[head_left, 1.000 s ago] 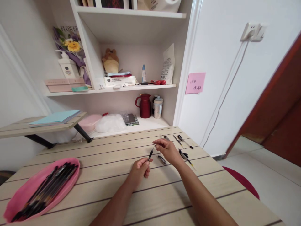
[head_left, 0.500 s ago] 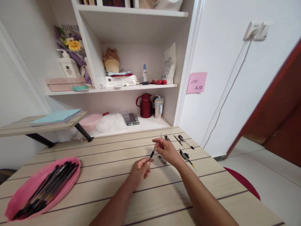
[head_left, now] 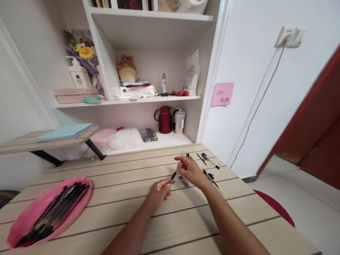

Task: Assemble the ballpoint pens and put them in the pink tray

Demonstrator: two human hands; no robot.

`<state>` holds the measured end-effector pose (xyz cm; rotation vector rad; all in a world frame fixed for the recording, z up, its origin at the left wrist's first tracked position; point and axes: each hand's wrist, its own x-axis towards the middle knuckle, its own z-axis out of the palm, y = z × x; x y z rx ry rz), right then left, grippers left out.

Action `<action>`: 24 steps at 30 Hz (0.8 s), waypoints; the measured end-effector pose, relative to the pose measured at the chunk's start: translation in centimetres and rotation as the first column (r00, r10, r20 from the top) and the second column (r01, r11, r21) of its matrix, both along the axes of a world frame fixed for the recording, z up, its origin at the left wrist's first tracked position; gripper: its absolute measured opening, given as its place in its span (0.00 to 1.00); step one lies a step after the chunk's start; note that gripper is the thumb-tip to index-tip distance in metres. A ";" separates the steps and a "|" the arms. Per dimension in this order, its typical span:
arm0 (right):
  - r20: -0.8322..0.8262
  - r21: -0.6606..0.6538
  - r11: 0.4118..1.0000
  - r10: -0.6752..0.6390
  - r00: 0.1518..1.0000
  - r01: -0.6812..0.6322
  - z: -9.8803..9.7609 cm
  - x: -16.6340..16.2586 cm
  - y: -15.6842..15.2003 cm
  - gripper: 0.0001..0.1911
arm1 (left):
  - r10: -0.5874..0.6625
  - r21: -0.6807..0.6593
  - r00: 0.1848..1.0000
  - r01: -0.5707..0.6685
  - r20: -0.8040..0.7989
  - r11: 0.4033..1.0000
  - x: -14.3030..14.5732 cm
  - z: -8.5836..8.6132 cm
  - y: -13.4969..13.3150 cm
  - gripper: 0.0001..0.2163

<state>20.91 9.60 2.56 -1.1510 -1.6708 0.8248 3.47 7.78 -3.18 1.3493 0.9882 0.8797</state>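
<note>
Near the middle of the table, my left hand is closed round the barrel of a gel pen with a black grip. The pen tilts up and to the right. My right hand pinches at its upper tip with thumb and forefinger, the other fingers curled. Just below the right hand lies a pen cap. To its right are loose pen parts: a black refill with a yellowish end, a clear barrel with a black end and a thin refill. Some parts are hidden behind the right hand.
A pink oval basket holding several black pens stands on the left of the slatted table. Behind it is a small raised stand with blue paper. Shelves at the back hold a red jug and a cup.
Both hands hold nearly the same pose around the pen. The right hand and the pen tip have shifted slightly to the right and down.
</note>
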 end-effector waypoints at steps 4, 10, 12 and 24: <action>-0.026 -0.027 1.000 -0.013 1.000 0.012 -0.2 0.0 0.0 0.22 | -0.010 -0.004 1.000 0.010 0.007 1.000 0.0 0.0 0.0 0.20; -0.037 -0.017 1.000 0.016 0.999 -0.017 -0.4 -0.1 0.0 0.20 | -0.035 0.011 0.999 0.035 -0.016 0.999 -0.1 0.1 -0.1 0.21; -0.049 -0.020 1.000 0.014 0.999 -0.015 -0.5 -0.1 0.0 0.20 | -0.031 0.015 0.999 0.032 -0.021 0.999 -0.2 0.0 0.0 0.21; -0.382 -0.235 0.966 0.012 0.924 -0.110 -0.9 -0.6 -0.3 0.11 | -0.045 0.027 0.999 0.044 0.020 0.999 -0.5 -1.1 0.9 0.22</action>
